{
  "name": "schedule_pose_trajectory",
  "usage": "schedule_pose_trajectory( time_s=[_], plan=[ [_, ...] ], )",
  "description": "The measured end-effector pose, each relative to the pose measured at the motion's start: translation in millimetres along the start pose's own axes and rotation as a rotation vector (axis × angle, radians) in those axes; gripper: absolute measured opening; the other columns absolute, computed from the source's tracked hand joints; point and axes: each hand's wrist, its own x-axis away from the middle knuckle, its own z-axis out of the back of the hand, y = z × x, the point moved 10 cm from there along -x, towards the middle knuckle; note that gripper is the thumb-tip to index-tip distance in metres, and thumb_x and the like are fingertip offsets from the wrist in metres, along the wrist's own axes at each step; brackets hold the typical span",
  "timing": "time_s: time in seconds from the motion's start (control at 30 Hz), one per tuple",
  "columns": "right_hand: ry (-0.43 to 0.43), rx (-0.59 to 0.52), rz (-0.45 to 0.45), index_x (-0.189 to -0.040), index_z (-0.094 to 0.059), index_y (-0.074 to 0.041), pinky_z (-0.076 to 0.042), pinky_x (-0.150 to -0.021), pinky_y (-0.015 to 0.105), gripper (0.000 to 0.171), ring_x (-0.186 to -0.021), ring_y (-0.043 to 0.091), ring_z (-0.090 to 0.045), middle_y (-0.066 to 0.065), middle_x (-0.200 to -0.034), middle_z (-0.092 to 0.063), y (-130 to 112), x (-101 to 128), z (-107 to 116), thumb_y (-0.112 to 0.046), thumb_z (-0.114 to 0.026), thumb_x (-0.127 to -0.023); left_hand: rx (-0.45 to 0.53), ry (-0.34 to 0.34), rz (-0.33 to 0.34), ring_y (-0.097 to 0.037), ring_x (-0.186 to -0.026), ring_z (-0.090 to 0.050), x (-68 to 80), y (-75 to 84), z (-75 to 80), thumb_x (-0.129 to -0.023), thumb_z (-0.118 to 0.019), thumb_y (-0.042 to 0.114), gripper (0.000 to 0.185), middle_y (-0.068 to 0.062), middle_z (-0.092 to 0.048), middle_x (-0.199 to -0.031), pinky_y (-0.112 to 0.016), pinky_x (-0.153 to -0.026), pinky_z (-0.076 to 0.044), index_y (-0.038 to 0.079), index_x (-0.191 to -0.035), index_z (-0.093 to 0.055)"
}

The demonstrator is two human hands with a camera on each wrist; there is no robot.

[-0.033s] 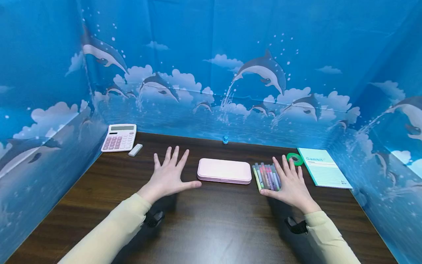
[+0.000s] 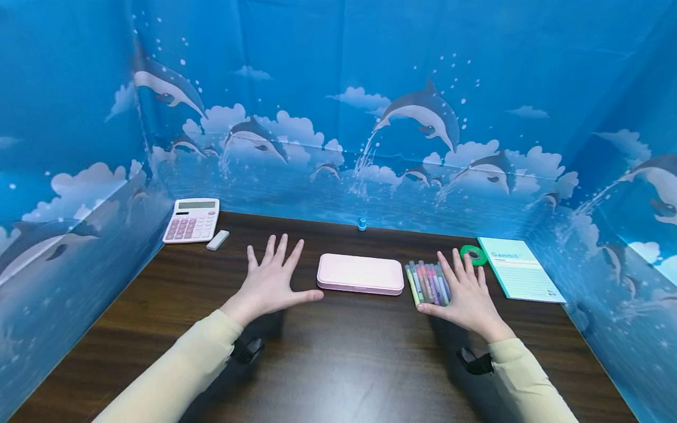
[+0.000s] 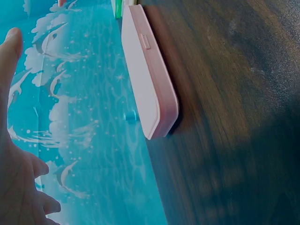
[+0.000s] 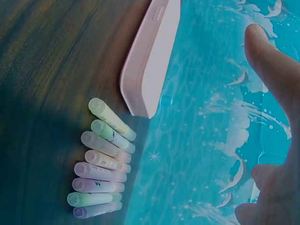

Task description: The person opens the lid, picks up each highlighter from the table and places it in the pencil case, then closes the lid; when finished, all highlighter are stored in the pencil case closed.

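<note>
A blue fabric backdrop [image 2: 296, 35], printed with grey-and-white dolphins [image 2: 423, 111] and white clouds [image 2: 296, 128], surrounds three sides of a dark brown wood-grain table [image 2: 344, 346], which reflects pale light [image 2: 351, 402].

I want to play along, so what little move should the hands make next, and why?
Maybe bring the left hand to the pink case: it looks closed, the markers lie outside beside it, and neither that hand nor the right hand holds anything.

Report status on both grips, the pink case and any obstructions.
Left grip spread, holding nothing. Right grip likewise, near the markers. Pink case closed, flat on table. Nothing on top; markers lie beside it.
</note>
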Motion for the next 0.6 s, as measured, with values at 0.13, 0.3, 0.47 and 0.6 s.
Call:
schedule_pose_trajectory(
  time_s=[0.13, 0.3, 0.47, 0.6],
  plan=[
    [-0.003, -0.002, 0.003, -0.154, -0.011, -0.015, -0.001, -0.106, 0.069, 0.118, -0.142, 0.045, 0.001, 0.025, -0.157, -0.004, -1.8, 0.1, 1.2, -0.074, -0.065, -0.067, -0.006, 0.006, 0.002, -0.043, -0.143, 0.004, 1.3, -0.8, 1.3, -0.064, -0.04, 0.092, 0.119, -0.019, -0.004, -0.158, -0.072, -0.103, 0.006, 0.018, -0.154, -0.012],
    [-0.005, 0.001, -0.004, -0.154, -0.013, -0.013, -0.001, -0.106, 0.069, 0.119, -0.143, 0.045, 0.001, 0.025, -0.156, -0.005, -1.7, -1.1, 3.6, -0.074, -0.066, -0.067, -0.02, 0.023, -0.001, -0.043, -0.143, 0.002, 1.7, -1.3, 4.9, -0.064, -0.041, 0.092, 0.119, -0.019, -0.005, -0.158, -0.073, -0.103, 0.003, 0.018, -0.154, -0.014],
    [-0.014, -0.005, -0.005, -0.154, -0.014, -0.012, -0.001, -0.106, 0.069, 0.118, -0.142, 0.046, 0.001, 0.026, -0.156, -0.006, -2.4, -0.5, 3.3, -0.073, -0.067, -0.067, -0.014, 0.015, -0.001, -0.043, -0.144, 0.003, 3.4, -1.9, 4.3, -0.064, -0.041, 0.092, 0.12, -0.018, -0.006, -0.158, -0.071, -0.103, 0.006, 0.019, -0.154, -0.013],
    [-0.009, -0.014, 0.001, -0.153, -0.015, -0.013, -0.002, -0.106, 0.069, 0.117, -0.142, 0.048, -0.002, 0.027, -0.156, -0.008, -4.2, 0.8, 2.5, -0.073, -0.067, -0.067, -0.005, 0.011, -0.004, -0.042, -0.144, 0.003, 4.3, -1.6, 2.9, -0.063, -0.041, 0.093, 0.121, -0.019, -0.005, -0.158, -0.07, -0.104, 0.007, 0.019, -0.154, -0.012]
  ],
)
